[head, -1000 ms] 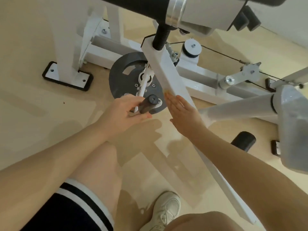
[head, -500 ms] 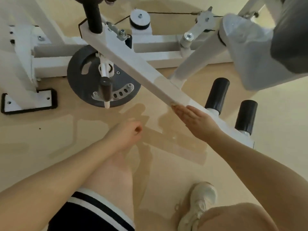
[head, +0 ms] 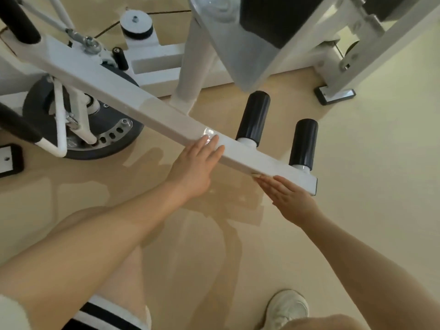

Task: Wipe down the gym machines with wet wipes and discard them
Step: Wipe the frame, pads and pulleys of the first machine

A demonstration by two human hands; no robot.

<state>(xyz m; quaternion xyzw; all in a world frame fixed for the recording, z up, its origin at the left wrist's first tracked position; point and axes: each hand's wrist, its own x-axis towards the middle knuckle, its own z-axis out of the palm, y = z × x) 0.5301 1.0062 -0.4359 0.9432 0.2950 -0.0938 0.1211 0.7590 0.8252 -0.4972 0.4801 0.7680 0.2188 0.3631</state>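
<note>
Head view: the left hand (head: 192,167) lies flat on the machine's white bar (head: 142,110), fingers (head: 215,152) straight and holding nothing that shows. The right hand (head: 289,198) presses the bar's near side close to its end, fingers straight too — only a thin pale edge, perhaps the wet wipe (head: 256,174), peeks out at their tips; the rest is hidden. Beyond the fingers stand two black roller pads (head: 253,115). A grey disc (head: 112,120), left of the fingers, is partly covered by the bar. The white shoe (head: 287,308) is cut off below.

No legible text or labels.
</note>
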